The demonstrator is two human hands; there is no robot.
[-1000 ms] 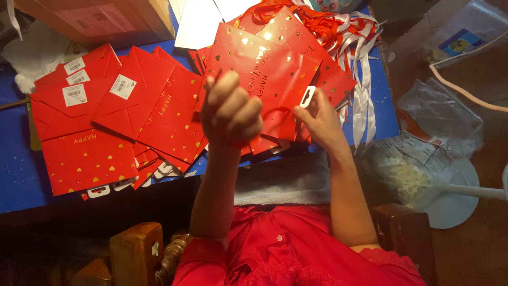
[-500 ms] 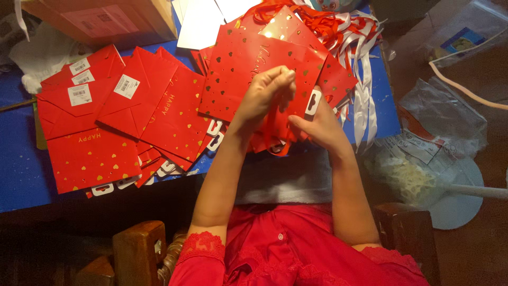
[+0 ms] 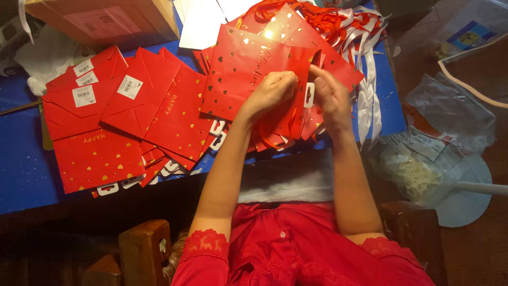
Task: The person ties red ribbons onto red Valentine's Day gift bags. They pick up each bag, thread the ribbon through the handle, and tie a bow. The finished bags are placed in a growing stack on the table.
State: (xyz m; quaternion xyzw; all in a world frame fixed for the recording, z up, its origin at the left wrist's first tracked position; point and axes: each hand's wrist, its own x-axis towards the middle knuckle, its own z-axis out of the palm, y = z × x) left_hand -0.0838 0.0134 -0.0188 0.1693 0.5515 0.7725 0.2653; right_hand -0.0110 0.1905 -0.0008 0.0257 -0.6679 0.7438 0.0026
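On the blue desk (image 3: 21, 180), at far left, we see a fanned stack of flat red gift bags (image 3: 114, 122) with gold hearts and white label stickers, lying well apart from the hands; a cardboard box (image 3: 106, 18) sits behind them. Toward the centre, we find the left hand (image 3: 272, 91), its grip closed in a pinch on the upper edge of one red gift bag (image 3: 243, 69) held up above the desk. Just beside it, the right hand (image 3: 330, 95) has its fingers curled at the same edge, next to the white handle slot (image 3: 309, 95); what its grip holds we cannot tell. Red ribbon loops (image 3: 275, 139) hang below the hands. Behind, a heap of red and white ribbons (image 3: 349, 26) lies on the desk. At far right, clear plastic bags (image 3: 439, 127) rest off the desk.

We judge that the work goes best with the left pinch kept firm near the slot, so the paper stays flat, while the right fingers work close to the hole without creasing the foil.
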